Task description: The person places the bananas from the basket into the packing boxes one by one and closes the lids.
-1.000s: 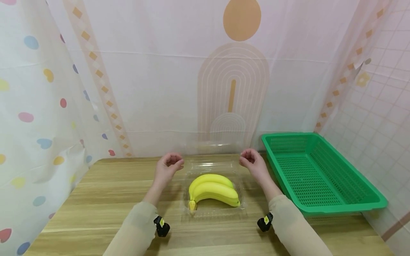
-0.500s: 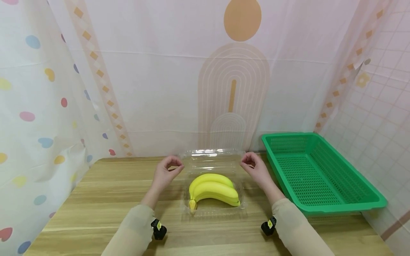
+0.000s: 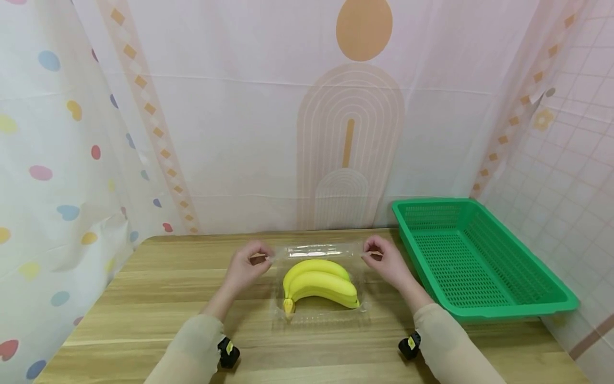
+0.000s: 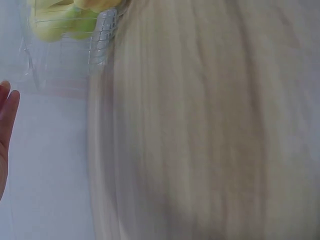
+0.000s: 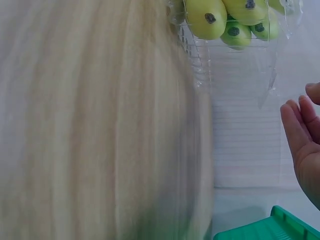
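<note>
A bunch of yellow bananas (image 3: 320, 282) lies in a clear plastic clamshell box (image 3: 321, 320) on the wooden table. Its see-through lid (image 3: 318, 250) stands tilted up at the far side, hinting at its shape mostly by glare. At the lid's left side, my left hand (image 3: 249, 262) has thumb and fingertips pinched together on the edge. My right hand (image 3: 386, 262) pinches the opposite edge likewise. Dark-tipped banana ends (image 5: 210, 18) show through the plastic in the right wrist view, with the right fingertips beside the lid's corner. Only part of the left hand (image 4: 6, 120) enters the left wrist view.
A green plastic basket (image 3: 460, 266) with slotted sides stands right of my right forearm. Patterned curtains (image 3: 230, 133) hang behind the wooden table (image 3: 158, 298) and along both sides. Black cameras (image 3: 228, 353) sit on both wrists.
The lid's top edge has swung lower and toward me, nearer the bananas. Both hands have come slightly down and closer with it. Bananas and basket have stayed put.
</note>
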Tool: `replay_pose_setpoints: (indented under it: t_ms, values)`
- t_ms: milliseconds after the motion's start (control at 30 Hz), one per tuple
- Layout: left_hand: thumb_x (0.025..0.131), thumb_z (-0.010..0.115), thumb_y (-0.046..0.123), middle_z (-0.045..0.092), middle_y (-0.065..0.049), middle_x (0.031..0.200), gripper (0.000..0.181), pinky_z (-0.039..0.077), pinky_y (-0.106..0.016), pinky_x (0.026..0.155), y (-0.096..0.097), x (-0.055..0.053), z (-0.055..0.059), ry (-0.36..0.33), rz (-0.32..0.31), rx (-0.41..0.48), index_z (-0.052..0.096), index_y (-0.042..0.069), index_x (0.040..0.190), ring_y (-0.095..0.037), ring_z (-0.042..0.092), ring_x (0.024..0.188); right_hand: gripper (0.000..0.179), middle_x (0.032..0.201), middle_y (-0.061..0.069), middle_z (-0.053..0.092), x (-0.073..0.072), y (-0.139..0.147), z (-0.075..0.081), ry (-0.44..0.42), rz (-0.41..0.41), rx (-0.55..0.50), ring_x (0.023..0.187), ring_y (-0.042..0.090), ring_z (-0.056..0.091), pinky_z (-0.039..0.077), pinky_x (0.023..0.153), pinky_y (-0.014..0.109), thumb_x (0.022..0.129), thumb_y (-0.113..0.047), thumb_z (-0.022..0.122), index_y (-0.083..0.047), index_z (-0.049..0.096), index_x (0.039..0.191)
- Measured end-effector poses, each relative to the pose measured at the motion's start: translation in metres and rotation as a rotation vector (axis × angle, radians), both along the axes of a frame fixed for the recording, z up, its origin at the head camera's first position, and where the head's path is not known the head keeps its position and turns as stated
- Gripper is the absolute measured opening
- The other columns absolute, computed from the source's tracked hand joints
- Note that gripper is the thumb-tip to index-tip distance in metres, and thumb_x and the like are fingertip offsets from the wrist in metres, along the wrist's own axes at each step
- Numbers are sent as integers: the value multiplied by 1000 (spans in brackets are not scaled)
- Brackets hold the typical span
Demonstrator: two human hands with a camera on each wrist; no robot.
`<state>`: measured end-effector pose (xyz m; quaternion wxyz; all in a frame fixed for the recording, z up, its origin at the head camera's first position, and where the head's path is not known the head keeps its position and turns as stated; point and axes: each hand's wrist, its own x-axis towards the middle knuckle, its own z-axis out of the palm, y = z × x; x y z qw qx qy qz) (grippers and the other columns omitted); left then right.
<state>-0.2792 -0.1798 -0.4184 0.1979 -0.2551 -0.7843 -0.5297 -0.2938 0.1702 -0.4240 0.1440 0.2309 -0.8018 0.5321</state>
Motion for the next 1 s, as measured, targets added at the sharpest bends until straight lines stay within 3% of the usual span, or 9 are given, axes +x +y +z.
replay_pose_setpoints:
  t_ms: [133, 267, 400, 533, 767, 1000]
  values:
    - [75, 64, -28, 63, -24, 90, 22, 61, -41, 77, 0, 12, 9, 54, -65, -28, 64, -7, 83, -18, 63, 87, 21, 94, 9, 59, 3, 3, -2, 64, 22, 69, 93, 27, 59, 59, 84, 37, 84, 17, 66, -2, 59, 89]
    - [70, 69, -30, 64, -21, 85, 26, 61, -36, 73, -2, 14, 8, 194, -121, -82, 65, -7, 81, -18, 64, 83, 21, 96, 10, 61, 5, 6, -6, 139, 41, 138, 94, 30, 62, 58, 86, 36, 83, 16, 69, -3, 60, 88]
    - [64, 74, -30, 66, -18, 85, 32, 60, -26, 73, -7, 5, -4, 345, -143, -156, 67, -3, 79, -29, 65, 80, 24, 99, 11, 64, 8, 10, -8, 215, 52, 219, 96, 32, 63, 58, 85, 33, 81, 16, 71, -5, 61, 87]
    - [61, 77, -28, 69, -15, 86, 35, 56, -18, 76, -15, -4, -15, 434, -169, -219, 69, 2, 78, -31, 66, 80, 27, 102, 12, 65, 12, 13, -8, 266, 64, 290, 98, 33, 64, 58, 85, 34, 80, 16, 73, -7, 60, 87]
    - [62, 81, -20, 72, -7, 91, 34, 52, -19, 88, -21, -5, -19, 516, -186, -344, 73, 8, 81, -27, 68, 86, 32, 105, 8, 68, 14, 16, -10, 314, 64, 387, 102, 29, 65, 58, 85, 38, 78, 13, 76, -13, 59, 85]
    - [62, 83, -17, 71, -7, 94, 35, 53, -19, 87, -25, -2, -20, 530, -194, -420, 72, 10, 82, -26, 68, 88, 33, 105, 7, 69, 15, 17, -12, 434, 42, 499, 101, 27, 65, 57, 85, 42, 74, 9, 82, -14, 61, 84]
